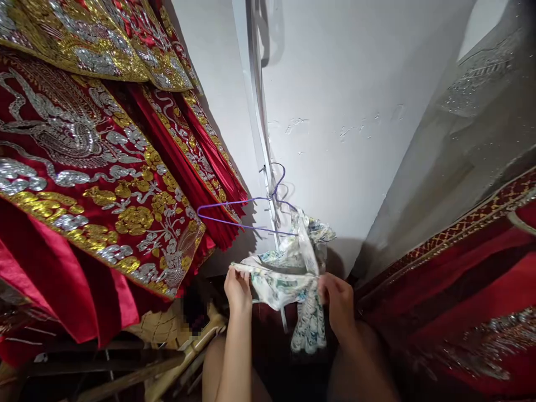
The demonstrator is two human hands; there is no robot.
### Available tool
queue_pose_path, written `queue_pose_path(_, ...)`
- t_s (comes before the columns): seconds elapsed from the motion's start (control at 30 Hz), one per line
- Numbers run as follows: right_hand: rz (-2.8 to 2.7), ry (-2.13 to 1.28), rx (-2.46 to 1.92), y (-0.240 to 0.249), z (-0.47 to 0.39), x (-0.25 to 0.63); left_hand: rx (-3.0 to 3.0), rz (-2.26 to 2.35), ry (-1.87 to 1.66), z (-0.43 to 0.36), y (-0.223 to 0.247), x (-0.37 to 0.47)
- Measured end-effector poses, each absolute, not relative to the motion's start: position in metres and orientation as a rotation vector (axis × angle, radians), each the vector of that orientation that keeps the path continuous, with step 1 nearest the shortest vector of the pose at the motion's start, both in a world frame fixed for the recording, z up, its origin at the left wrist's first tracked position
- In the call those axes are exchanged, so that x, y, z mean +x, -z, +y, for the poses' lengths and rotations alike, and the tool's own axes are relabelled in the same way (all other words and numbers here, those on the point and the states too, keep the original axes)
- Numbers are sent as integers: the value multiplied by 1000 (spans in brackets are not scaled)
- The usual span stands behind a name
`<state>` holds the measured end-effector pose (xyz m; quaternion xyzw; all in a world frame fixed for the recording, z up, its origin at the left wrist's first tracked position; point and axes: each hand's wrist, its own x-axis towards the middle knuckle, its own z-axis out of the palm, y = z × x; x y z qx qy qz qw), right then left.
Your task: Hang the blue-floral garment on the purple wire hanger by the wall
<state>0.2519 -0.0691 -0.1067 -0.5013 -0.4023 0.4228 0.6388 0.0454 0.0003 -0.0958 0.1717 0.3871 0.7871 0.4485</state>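
A white garment with a green, blue and yellow floral print [278,285] hangs by one side from a purple wire hanger [226,220]. The hanger's hook is at a metal upright against the wall, and its left arm is bare. My left hand [238,287] pinches the garment's upper left edge. With its fingers closed at the garment's right side, below the strap, my right hand [337,298] grips the cloth. A ruffled, gathered part [309,324] dangles beside my right hand.
Red robes with gold and silver embroidery [125,184] hang at the left. A slotted metal upright [255,95] runs down the white wall [335,84]. Dark red embroidered cloth [473,290] is at the right. A bamboo chair [188,357] stands at lower left.
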Motion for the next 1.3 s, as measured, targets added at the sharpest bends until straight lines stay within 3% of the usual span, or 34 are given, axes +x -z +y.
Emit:
queue_pose_path(0.2,-1053,-712,-1172,113,-78,267,864,867,-1616,-44,71,100)
queue_pose_path(0.37,-1570,-1250,-924,75,-71,252,1508,914,-1521,-62,50,123)
queue_pose_path(0.47,-1704,-1324,-1001,59,-63,256,1673,919,-1467,-59,52,105)
queue_pose_path(0.7,-1671,-782,-973,22,4,276,2026,1127,-473,-63,79,38)
queue_pose_path(0.93,-1654,-799,-1269,50,62,268,2228,1790,-238,-50,51,-46)
queue_pose_path(1.03,-1651,-758,-1282,61,46,280,2172,1908,-351,-43,39,-63)
queue_pose_path(1.3,-1657,-624,-1296,50,-5,311,1990,1910,-1264,-38,12,-26)
